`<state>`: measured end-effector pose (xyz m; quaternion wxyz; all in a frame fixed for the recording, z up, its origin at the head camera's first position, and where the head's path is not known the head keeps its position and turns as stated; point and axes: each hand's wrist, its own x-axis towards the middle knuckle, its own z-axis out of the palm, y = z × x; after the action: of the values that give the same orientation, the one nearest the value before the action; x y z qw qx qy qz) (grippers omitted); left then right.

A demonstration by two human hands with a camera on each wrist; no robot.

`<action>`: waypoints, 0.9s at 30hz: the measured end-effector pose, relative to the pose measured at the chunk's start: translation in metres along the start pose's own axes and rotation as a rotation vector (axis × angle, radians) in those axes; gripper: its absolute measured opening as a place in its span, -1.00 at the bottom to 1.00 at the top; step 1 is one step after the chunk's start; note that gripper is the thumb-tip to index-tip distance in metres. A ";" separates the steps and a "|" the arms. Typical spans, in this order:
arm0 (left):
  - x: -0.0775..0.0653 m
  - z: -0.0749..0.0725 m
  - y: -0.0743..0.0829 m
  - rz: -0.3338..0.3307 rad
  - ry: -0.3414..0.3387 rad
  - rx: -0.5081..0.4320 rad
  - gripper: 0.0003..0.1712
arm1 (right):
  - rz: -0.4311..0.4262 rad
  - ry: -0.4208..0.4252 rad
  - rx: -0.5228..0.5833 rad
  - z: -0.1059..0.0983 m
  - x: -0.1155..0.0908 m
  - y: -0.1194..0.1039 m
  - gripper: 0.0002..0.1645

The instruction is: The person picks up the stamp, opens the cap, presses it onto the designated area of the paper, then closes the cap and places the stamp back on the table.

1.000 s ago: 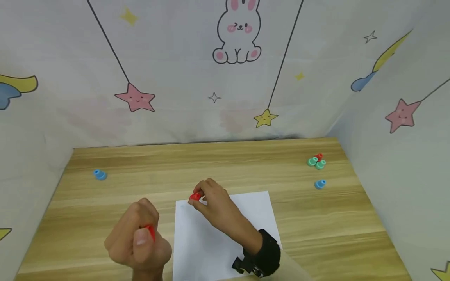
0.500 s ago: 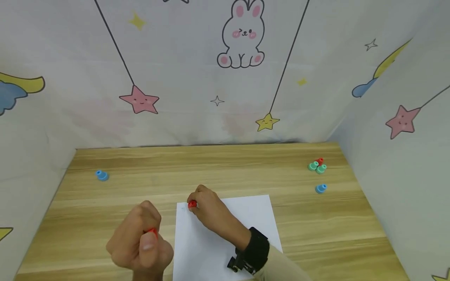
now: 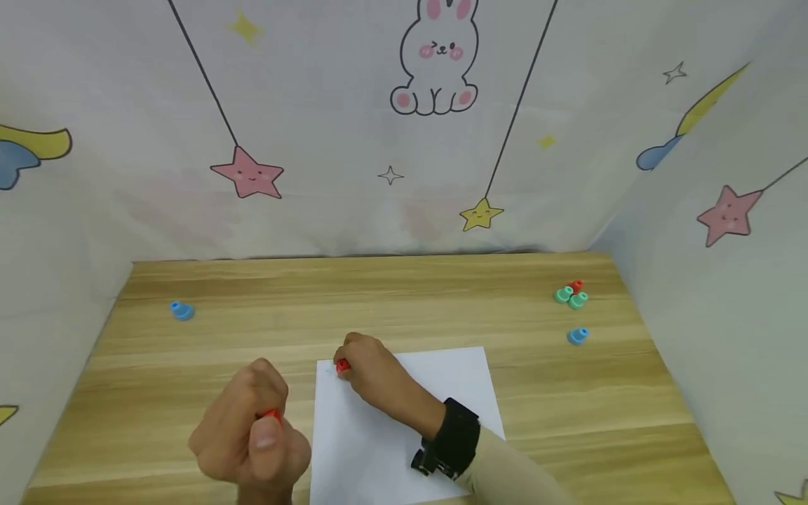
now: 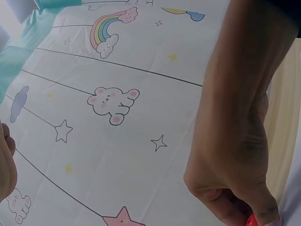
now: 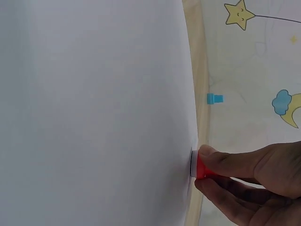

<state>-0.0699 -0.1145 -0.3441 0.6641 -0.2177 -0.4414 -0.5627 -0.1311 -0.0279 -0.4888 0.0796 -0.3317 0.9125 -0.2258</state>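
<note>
Head view, nearest first: the left hand (image 3: 249,424) is curled into a fist, its thumb and fingers clamped on a small red item (image 3: 273,415) that is mostly hidden; to its right, a beige sleeve (image 3: 514,466) runs up to a black wrist strap (image 3: 459,436) above the white sheet (image 3: 379,435) lying on the wooden table (image 3: 284,315); farther along, the right hand (image 3: 372,368) pinches a red knob (image 3: 343,367) just inside the sheet's far left corner; the right wrist view shows thumb and fingers together on that knob, its pale base (image 5: 194,164) against the paper. Beyond, a blue piece (image 3: 577,336) sits well to the right of the sheet and another blue one (image 3: 182,311) far to the left; behind the former, two green pieces (image 3: 571,298) and a red piece (image 3: 576,285) cluster closely; last comes the white backdrop (image 3: 328,105), printed with a rabbit (image 3: 435,77) and stars.
</note>
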 end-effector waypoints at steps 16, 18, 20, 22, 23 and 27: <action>-0.001 0.005 -0.003 -0.004 -0.034 0.027 -0.34 | 0.065 0.031 -0.010 -0.009 -0.002 -0.013 -0.82; -0.002 0.004 -0.003 -0.015 -0.034 0.032 -0.34 | 0.068 0.057 0.035 -0.021 -0.006 -0.016 -0.81; -0.003 0.003 -0.004 -0.028 -0.047 0.039 -0.35 | 0.073 0.091 0.109 -0.037 -0.012 -0.019 -0.81; -0.003 0.001 -0.005 -0.037 -0.071 0.044 -0.36 | 0.069 0.143 0.201 -0.054 -0.019 -0.021 -0.80; -0.003 0.000 -0.005 -0.037 -0.085 0.045 -0.37 | 0.064 0.172 0.256 -0.063 -0.024 -0.021 -0.79; -0.001 0.001 -0.005 -0.041 -0.141 0.016 -0.42 | 0.003 0.317 0.519 -0.097 -0.042 -0.025 -0.70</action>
<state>-0.0752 -0.1143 -0.3457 0.6216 -0.2424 -0.4961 -0.5557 -0.1133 0.0167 -0.3920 0.0185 -0.2596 0.8259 -0.5002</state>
